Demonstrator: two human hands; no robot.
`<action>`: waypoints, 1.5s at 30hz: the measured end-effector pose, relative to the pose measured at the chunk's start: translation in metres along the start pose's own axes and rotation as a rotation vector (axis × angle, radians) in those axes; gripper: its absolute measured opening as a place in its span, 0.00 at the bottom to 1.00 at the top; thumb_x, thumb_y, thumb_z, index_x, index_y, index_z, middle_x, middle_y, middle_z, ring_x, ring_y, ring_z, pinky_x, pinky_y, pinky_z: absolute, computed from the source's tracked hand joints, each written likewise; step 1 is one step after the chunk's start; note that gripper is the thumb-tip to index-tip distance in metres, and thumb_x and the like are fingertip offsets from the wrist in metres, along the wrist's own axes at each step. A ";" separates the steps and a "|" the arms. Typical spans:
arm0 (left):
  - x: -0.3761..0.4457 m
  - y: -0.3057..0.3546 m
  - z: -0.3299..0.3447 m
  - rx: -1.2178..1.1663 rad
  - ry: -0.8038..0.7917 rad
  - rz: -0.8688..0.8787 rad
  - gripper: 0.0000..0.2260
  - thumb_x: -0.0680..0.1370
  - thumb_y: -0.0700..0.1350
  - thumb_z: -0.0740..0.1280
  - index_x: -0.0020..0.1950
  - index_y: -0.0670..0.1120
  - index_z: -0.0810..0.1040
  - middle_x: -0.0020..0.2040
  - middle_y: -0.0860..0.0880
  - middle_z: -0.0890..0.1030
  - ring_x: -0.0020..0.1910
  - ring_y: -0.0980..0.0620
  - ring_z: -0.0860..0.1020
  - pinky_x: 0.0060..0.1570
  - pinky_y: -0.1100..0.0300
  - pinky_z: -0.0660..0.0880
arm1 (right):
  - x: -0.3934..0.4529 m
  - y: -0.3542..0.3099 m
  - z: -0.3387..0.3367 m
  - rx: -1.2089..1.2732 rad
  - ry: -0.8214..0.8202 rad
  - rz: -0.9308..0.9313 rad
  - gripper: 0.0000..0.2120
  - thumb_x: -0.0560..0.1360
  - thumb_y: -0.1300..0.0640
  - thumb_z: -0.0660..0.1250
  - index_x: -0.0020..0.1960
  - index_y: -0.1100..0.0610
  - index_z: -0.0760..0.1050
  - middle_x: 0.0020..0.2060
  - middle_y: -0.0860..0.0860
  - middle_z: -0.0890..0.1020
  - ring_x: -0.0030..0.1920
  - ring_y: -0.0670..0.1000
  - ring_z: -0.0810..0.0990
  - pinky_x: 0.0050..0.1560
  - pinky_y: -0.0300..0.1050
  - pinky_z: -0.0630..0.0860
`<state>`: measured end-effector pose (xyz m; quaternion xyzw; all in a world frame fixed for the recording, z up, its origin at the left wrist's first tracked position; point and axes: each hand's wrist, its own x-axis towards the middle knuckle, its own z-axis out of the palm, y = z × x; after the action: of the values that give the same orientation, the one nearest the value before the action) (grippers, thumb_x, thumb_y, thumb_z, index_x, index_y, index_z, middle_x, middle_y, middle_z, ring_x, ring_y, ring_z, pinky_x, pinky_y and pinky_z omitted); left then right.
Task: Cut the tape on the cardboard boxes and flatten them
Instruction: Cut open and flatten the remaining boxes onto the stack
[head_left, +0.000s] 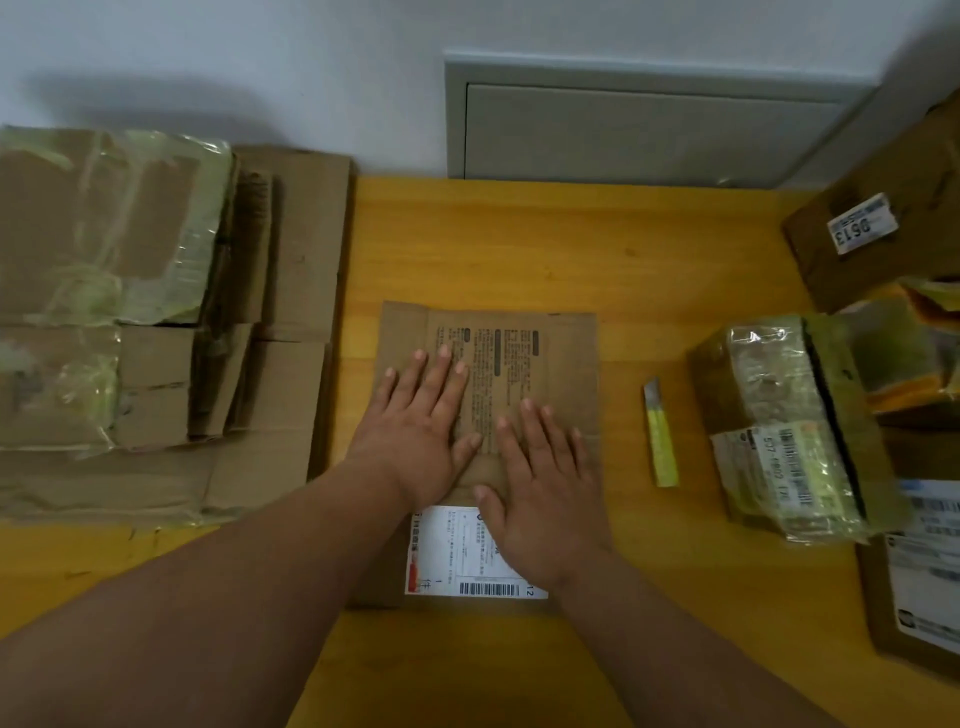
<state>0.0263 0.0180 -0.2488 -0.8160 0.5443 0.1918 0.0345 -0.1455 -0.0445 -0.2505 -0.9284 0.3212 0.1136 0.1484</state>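
Note:
A flattened brown cardboard box (556, 358) with printed text and a white shipping label lies in the middle of the yellow table (519, 244). My left hand (421, 426) presses flat on its left part, fingers straight and spread. My right hand (545, 488) presses flat beside it, over the label's upper edge. A yellow utility knife (661, 441) lies on the table to the right, apart from both hands. A taped box (784, 426) with a label stands further right.
A pile of flattened cardboard (156, 322) with clear tape covers the table's left side. More boxes stand at the right: one with a numbered sticker (883, 218) at the back, another labelled one (919, 582) at the front edge. A grey wall panel (649, 130) is behind.

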 end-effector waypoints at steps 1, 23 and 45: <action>0.002 -0.002 0.004 0.009 -0.033 -0.009 0.32 0.79 0.65 0.39 0.73 0.52 0.25 0.75 0.50 0.25 0.72 0.50 0.24 0.72 0.50 0.28 | 0.005 0.000 -0.005 0.023 0.032 0.004 0.33 0.77 0.38 0.48 0.79 0.51 0.57 0.79 0.55 0.53 0.79 0.56 0.46 0.77 0.57 0.40; 0.047 -0.017 -0.003 0.017 0.039 0.018 0.30 0.80 0.60 0.38 0.80 0.50 0.37 0.80 0.50 0.35 0.78 0.48 0.34 0.73 0.48 0.33 | 0.107 0.015 -0.022 -0.011 0.025 0.034 0.30 0.82 0.42 0.42 0.80 0.50 0.37 0.79 0.49 0.36 0.78 0.51 0.33 0.75 0.57 0.32; -0.092 0.030 0.039 -0.012 -0.010 -0.024 0.30 0.78 0.61 0.30 0.78 0.49 0.31 0.78 0.50 0.31 0.76 0.51 0.28 0.75 0.47 0.31 | -0.002 -0.004 0.012 -0.033 0.007 0.002 0.29 0.81 0.40 0.37 0.77 0.49 0.32 0.77 0.48 0.31 0.74 0.49 0.25 0.71 0.55 0.24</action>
<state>-0.0419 0.0968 -0.2480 -0.8218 0.5328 0.1989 0.0345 -0.1464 -0.0362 -0.2599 -0.9308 0.3209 0.1157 0.1317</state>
